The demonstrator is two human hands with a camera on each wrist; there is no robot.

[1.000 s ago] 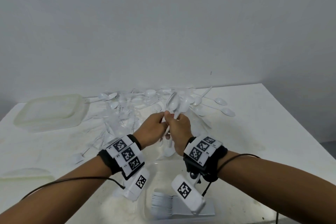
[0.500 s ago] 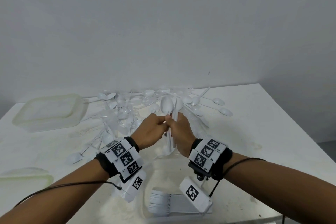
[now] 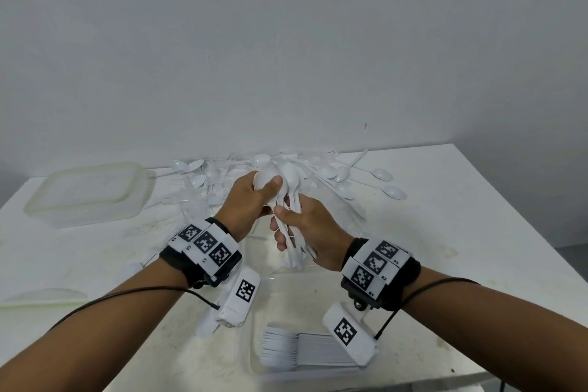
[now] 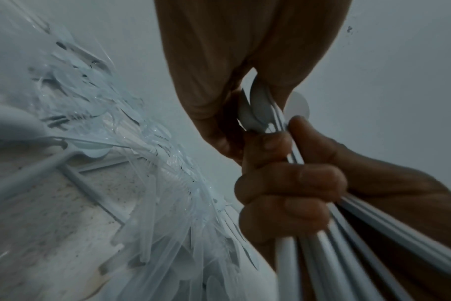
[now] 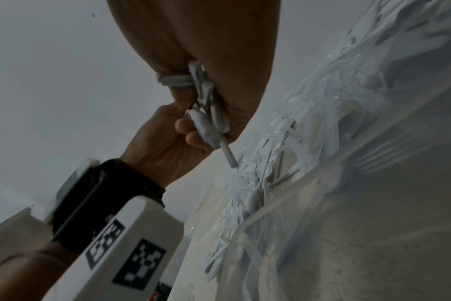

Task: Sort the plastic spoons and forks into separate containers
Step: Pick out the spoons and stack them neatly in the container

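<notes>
1. Two hands meet above the counter (image 3: 461, 200), sharing one bundle of white plastic spoons (image 3: 291, 194).
2. The right hand (image 3: 305, 232) is wrapped round the handles, fingers curled tight; the left wrist view shows those fingers (image 4: 291, 183) clamped on the stems.
3. The left hand (image 3: 251, 204) cups the bowl end, thumb pressed over the front spoon bowl.
4. Judged from this, the step in hand is squaring the spoons into a nested stack before they go into a container.
5. To do it well, the left hand should nudge the bowls until they nest one inside the other, while the right hand slackens just enough to let the stems slide level, never enough to fan out.
6. Smooth, thin plastic like this probably slips easily, so a loose grip risks spilling the bundle back into the pile.
7. The unsorted pile of cutlery (image 3: 334, 172) lies beyond the hands along the far edge: glossy oval bowls and slim ribbed stems, crossed and tangled.
8. A clear container (image 3: 254, 363) sits nearest the person, holding a neat stack of forks (image 3: 286, 350), tines to the left.
9. A second, frosted rectangular container (image 3: 63, 216) with rounded corners stands at the far left; whether it holds anything cannot be told.
</notes>
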